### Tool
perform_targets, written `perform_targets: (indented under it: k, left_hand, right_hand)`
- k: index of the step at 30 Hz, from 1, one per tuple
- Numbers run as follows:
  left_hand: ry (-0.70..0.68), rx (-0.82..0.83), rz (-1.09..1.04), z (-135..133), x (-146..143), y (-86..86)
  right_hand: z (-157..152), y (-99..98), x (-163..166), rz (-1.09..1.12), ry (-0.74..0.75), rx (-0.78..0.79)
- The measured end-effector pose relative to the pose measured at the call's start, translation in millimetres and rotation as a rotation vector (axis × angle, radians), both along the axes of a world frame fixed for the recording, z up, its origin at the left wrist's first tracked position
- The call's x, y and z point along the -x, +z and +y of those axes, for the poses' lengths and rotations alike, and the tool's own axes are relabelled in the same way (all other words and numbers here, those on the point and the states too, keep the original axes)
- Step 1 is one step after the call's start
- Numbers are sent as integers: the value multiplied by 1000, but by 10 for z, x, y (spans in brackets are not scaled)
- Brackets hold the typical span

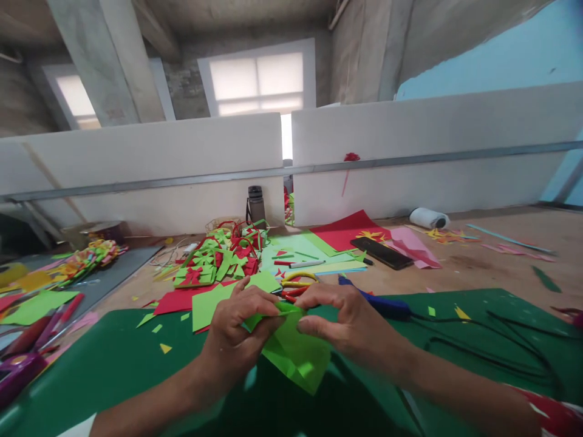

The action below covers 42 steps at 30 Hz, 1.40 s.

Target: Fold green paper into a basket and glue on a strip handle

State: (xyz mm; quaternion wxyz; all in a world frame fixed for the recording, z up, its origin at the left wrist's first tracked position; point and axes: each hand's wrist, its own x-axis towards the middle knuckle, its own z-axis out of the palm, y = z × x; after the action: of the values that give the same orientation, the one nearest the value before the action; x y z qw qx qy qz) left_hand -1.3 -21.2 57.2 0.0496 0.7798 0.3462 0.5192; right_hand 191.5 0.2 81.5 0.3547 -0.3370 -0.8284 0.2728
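Both hands meet over a folded piece of light green paper (296,358) held just above the dark green mat (113,364). My left hand (241,331) pinches the paper's upper left edge with closed fingers. My right hand (339,321) pinches the upper right edge, thumb pressed against the fingers. The paper's lower folded part hangs down between the wrists. Scissors with yellow and red handles (296,284) lie just beyond the hands.
A pile of green and red paper cut-outs (218,258) lies behind, with a dark bottle (255,206), red and pink sheets (346,233), a black phone-like slab (381,252) and a blue-handled tool with a black cable (392,306). White partition boards (410,158) close the back.
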Motion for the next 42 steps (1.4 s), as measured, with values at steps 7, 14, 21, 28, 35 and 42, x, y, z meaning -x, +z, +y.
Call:
perform_targets:
  k: [7, 14, 21, 28, 35, 42]
  left_hand:
    - [31, 177, -75, 24, 46, -67]
    - [68, 476, -111, 18, -4, 21]
    - [6, 535, -71, -1, -55, 95]
    - [-41, 518, -75, 31, -55, 112]
    - [-17, 364, -3, 42, -21, 30]
    - [-79, 329, 40, 89, -63, -46]
  right_hand:
    - [73, -88, 114, 62, -34, 47]
    - [94, -122, 107, 58, -28, 27]
    - [85, -142, 88, 107, 12, 47]
    - [90, -181, 95, 114, -28, 127]
    - [149, -218, 53, 119, -41, 58]
    - [121, -257, 48, 92, 75, -35]
